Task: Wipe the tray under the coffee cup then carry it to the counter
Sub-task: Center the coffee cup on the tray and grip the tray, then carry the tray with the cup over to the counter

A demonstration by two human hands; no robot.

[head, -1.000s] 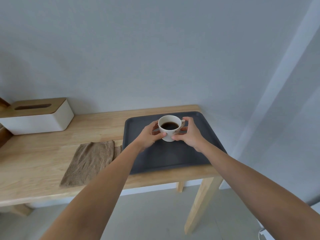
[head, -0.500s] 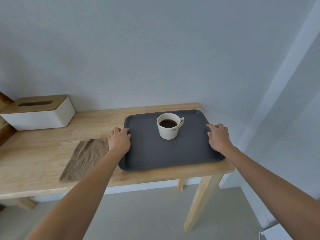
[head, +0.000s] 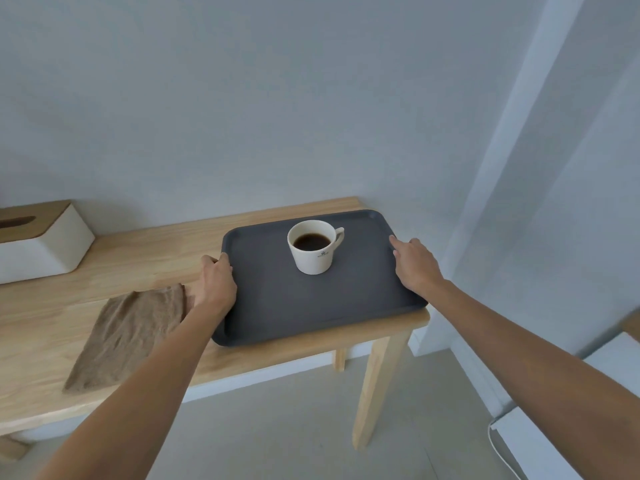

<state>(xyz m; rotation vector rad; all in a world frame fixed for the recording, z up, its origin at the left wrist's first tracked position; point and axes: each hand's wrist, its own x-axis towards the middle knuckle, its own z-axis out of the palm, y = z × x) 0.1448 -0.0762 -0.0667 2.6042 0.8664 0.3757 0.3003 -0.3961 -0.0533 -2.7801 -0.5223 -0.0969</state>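
A dark grey tray (head: pixel 277 306) lies on the right end of a light wooden table (head: pixel 138 251). A white cup of black coffee (head: pixel 314 245) stands upright on the tray's far half, handle to the right. My left hand (head: pixel 214 284) curls over the tray's left rim. My right hand (head: pixel 414 263) grips the right rim, fingers laid along the edge. A brown cloth (head: pixel 128 332) lies flat on the table just left of the tray, touching my left wrist.
A white tissue box (head: pixel 41 244) with a wooden lid sits at the table's far left against the wall. The wall runs close behind the table. To the right there is a pale curtain (head: pixel 554 202) and a white object (head: pixel 540 441) low on the floor.
Both hands let go of the cup, spread apart and settled on the tray's left and right rims. The cup stays on the tray. My view has shifted slightly.
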